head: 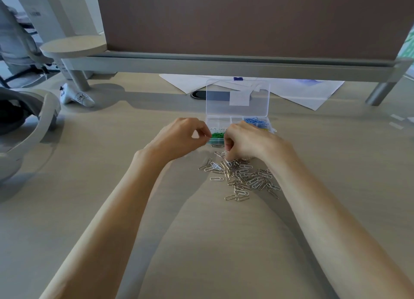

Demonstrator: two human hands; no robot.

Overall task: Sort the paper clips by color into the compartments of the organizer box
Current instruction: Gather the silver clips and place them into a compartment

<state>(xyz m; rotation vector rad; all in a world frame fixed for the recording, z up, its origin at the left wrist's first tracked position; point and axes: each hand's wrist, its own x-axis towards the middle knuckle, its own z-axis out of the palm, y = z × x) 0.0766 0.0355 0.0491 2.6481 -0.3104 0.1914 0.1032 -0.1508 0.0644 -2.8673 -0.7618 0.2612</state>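
A clear organizer box [237, 119] stands open on the desk, its lid upright. Green clips [217, 135] fill a near-left compartment, blue clips [255, 121] a far-right one, and white clips [218, 127] lie in a far-left one. A pile of silver and white paper clips [243, 178] is spread on the desk in front of the box. My left hand [183, 137] hovers at the box's left edge, thumb and fingers pinched together; what they hold is too small to tell. My right hand [244, 142] curls down onto the pile's far end, fingertips pinching a clip.
Sheets of paper [298, 90] lie behind the box under a grey monitor shelf [224, 66]. A white game controller [77, 96] and a grey headset [26, 124] sit at the left. A shelf leg [378, 92] stands at the right.
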